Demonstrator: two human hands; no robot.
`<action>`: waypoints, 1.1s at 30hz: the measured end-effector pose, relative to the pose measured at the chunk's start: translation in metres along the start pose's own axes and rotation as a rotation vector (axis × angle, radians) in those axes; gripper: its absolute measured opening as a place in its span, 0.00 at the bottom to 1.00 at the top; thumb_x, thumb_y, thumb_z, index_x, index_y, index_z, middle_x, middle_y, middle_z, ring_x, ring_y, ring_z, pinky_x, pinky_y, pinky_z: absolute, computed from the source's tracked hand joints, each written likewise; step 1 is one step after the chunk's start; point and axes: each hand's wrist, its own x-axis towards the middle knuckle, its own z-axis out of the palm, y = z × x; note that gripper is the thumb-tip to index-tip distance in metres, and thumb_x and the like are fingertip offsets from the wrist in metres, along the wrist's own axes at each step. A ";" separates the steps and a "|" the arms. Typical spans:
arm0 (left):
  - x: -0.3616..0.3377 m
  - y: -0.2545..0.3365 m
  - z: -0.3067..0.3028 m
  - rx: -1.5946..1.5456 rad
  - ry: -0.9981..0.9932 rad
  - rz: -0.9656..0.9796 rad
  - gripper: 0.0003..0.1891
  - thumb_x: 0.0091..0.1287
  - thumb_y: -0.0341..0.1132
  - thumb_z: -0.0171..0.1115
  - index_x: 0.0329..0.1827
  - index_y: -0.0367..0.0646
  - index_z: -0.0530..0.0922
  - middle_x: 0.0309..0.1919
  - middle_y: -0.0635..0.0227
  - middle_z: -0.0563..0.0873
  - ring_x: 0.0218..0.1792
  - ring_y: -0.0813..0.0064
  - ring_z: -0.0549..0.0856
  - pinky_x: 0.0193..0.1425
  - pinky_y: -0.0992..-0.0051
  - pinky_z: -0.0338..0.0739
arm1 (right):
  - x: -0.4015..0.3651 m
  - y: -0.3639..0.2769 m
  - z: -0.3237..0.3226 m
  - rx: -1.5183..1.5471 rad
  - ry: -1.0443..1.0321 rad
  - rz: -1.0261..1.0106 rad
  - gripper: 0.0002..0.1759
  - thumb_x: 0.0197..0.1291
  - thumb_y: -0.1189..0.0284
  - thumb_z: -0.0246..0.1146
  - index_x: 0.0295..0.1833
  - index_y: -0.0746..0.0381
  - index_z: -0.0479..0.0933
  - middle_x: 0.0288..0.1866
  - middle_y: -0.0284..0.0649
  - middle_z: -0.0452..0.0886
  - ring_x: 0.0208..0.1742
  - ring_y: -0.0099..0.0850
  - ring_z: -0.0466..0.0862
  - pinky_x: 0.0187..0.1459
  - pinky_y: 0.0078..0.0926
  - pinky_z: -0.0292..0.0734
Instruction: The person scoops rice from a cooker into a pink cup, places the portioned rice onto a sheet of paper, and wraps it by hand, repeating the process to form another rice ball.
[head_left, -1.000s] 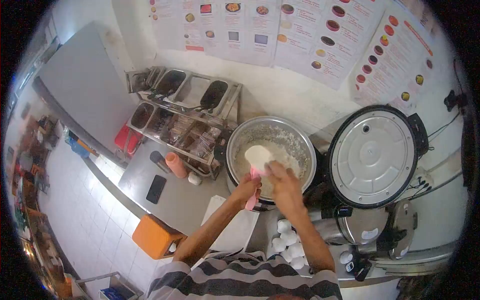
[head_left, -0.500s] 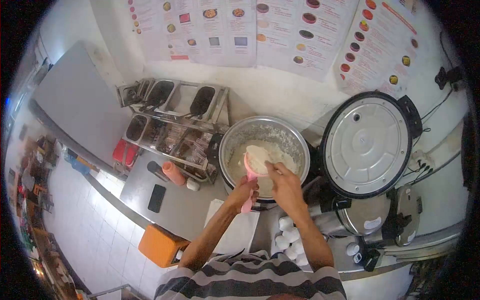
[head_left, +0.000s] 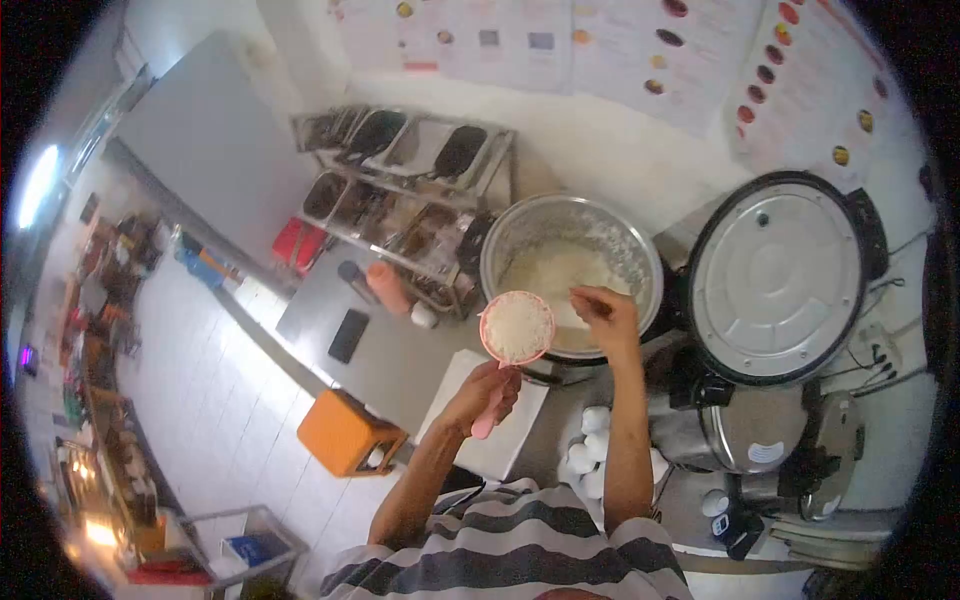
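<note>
My left hand (head_left: 482,398) is closed round the handle of a pink scoop (head_left: 484,424). The scoop's round bowl is heaped with white rice (head_left: 519,328) and stands over the near left rim of a large metal rice cooker pot (head_left: 497,225). More cooked rice (head_left: 550,268) lies in the pot, some of it stuck to the wall. Above the pot's near right side, my right hand (head_left: 608,318) has its fingers pinched together. What they hold, if anything, I cannot make out.
The cooker's open lid (head_left: 778,280) stands at the right. Metal racks with food containers (head_left: 400,190) are at the back left. A phone (head_left: 348,335), an orange bottle (head_left: 388,287), a white board (head_left: 487,415), white rounded objects (head_left: 590,455) and a steel pot (head_left: 755,430) surround my arms.
My right hand has moved away from the scoop to the right. The scoop, now showing a full round of rice, has come towards the pot's near rim. The camera view has shifted.
</note>
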 end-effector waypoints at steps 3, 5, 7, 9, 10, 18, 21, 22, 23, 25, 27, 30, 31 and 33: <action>-0.027 -0.017 -0.023 -0.001 0.075 -0.005 0.10 0.74 0.40 0.52 0.39 0.44 0.70 0.23 0.74 0.73 0.15 0.83 0.69 0.14 0.83 0.64 | -0.044 0.009 0.022 0.516 -0.071 0.271 0.11 0.60 0.78 0.65 0.48 0.68 0.82 0.43 0.41 0.86 0.38 0.25 0.81 0.39 0.24 0.76; -0.040 -0.027 -0.037 -0.016 0.087 -0.041 0.10 0.74 0.39 0.53 0.40 0.43 0.72 0.25 0.73 0.74 0.15 0.83 0.70 0.14 0.83 0.65 | -0.082 0.011 0.050 0.837 -0.021 0.411 0.15 0.59 0.78 0.65 0.53 0.68 0.80 0.44 0.41 0.86 0.38 0.27 0.82 0.38 0.24 0.76; -0.044 -0.037 -0.049 0.157 -0.045 -0.152 0.10 0.74 0.39 0.53 0.39 0.42 0.73 0.26 0.70 0.77 0.17 0.82 0.73 0.15 0.80 0.67 | -0.124 0.043 0.078 0.905 -0.090 0.488 0.23 0.59 0.75 0.66 0.60 0.67 0.75 0.52 0.43 0.84 0.45 0.31 0.83 0.44 0.28 0.79; -0.037 -0.074 -0.057 0.161 0.081 -0.144 0.12 0.75 0.39 0.53 0.37 0.40 0.75 0.26 0.70 0.78 0.19 0.81 0.76 0.17 0.80 0.70 | -0.166 0.054 0.113 1.458 0.138 0.592 0.30 0.59 0.69 0.67 0.65 0.67 0.70 0.60 0.46 0.79 0.54 0.37 0.82 0.52 0.37 0.81; -0.039 -0.081 -0.058 0.240 0.020 -0.192 0.13 0.75 0.40 0.53 0.41 0.39 0.76 0.26 0.68 0.79 0.22 0.80 0.78 0.21 0.79 0.72 | -0.191 0.073 0.125 1.487 0.136 0.594 0.33 0.63 0.60 0.64 0.68 0.65 0.66 0.66 0.47 0.74 0.61 0.41 0.79 0.58 0.44 0.79; -0.077 -0.119 -0.172 1.025 -0.058 -0.072 0.17 0.69 0.42 0.59 0.51 0.37 0.80 0.39 0.53 0.87 0.41 0.57 0.87 0.46 0.65 0.79 | -0.221 0.079 0.181 0.796 0.309 0.704 0.28 0.68 0.53 0.59 0.65 0.58 0.68 0.46 0.40 0.80 0.36 0.24 0.80 0.21 0.18 0.72; -0.077 -0.118 -0.241 1.192 0.346 -0.219 0.17 0.63 0.39 0.66 0.48 0.37 0.78 0.40 0.55 0.86 0.43 0.59 0.87 0.45 0.61 0.79 | -0.224 0.134 0.247 -0.413 0.234 0.163 0.29 0.62 0.62 0.67 0.66 0.60 0.68 0.42 0.46 0.78 0.39 0.39 0.79 0.32 0.33 0.78; -0.078 -0.130 -0.268 1.188 0.345 -0.218 0.17 0.63 0.39 0.66 0.48 0.37 0.78 0.40 0.55 0.86 0.43 0.59 0.87 0.45 0.61 0.79 | -0.236 0.154 0.271 -0.416 0.232 0.162 0.29 0.62 0.62 0.67 0.66 0.60 0.68 0.42 0.46 0.78 0.39 0.39 0.79 0.32 0.33 0.78; -0.075 -0.146 -0.298 1.325 0.452 -0.051 0.19 0.60 0.38 0.68 0.50 0.37 0.76 0.42 0.54 0.84 0.43 0.56 0.85 0.45 0.59 0.79 | -0.246 0.171 0.293 -0.453 0.191 0.191 0.30 0.62 0.63 0.67 0.66 0.60 0.68 0.44 0.49 0.77 0.42 0.43 0.78 0.38 0.36 0.78; -0.072 -0.162 -0.333 1.448 0.567 0.140 0.22 0.57 0.37 0.69 0.51 0.38 0.73 0.43 0.54 0.83 0.44 0.53 0.84 0.45 0.57 0.79 | -0.243 0.167 0.305 -0.495 0.153 0.202 0.30 0.61 0.63 0.67 0.66 0.60 0.68 0.46 0.51 0.76 0.44 0.48 0.77 0.44 0.40 0.77; -0.073 -0.170 -0.349 1.426 0.500 0.172 0.26 0.59 0.39 0.70 0.56 0.39 0.70 0.48 0.51 0.79 0.50 0.49 0.80 0.49 0.57 0.77 | -0.227 0.135 0.290 -0.461 0.248 0.205 0.30 0.60 0.66 0.68 0.66 0.61 0.67 0.50 0.51 0.74 0.45 0.48 0.78 0.49 0.40 0.76; -0.068 -0.169 -0.338 1.444 0.613 0.288 0.30 0.52 0.33 0.73 0.56 0.39 0.66 0.48 0.48 0.79 0.45 0.43 0.81 0.44 0.52 0.76 | -0.190 0.071 0.254 -0.298 0.491 0.093 0.31 0.59 0.70 0.70 0.64 0.68 0.66 0.54 0.48 0.75 0.52 0.37 0.77 0.54 0.35 0.74; -0.071 -0.168 -0.335 1.433 0.618 0.285 0.30 0.52 0.33 0.73 0.56 0.39 0.66 0.48 0.48 0.79 0.45 0.43 0.81 0.44 0.52 0.76 | -0.172 0.043 0.238 -0.264 0.570 0.019 0.31 0.59 0.72 0.70 0.64 0.69 0.66 0.54 0.47 0.75 0.53 0.35 0.77 0.54 0.34 0.74; -0.071 -0.162 -0.331 1.305 0.665 0.344 0.26 0.52 0.30 0.72 0.52 0.38 0.68 0.43 0.48 0.80 0.45 0.43 0.81 0.44 0.50 0.75 | -0.125 -0.009 0.203 -0.281 0.753 -0.193 0.29 0.57 0.75 0.71 0.61 0.71 0.68 0.54 0.47 0.75 0.52 0.35 0.78 0.53 0.33 0.75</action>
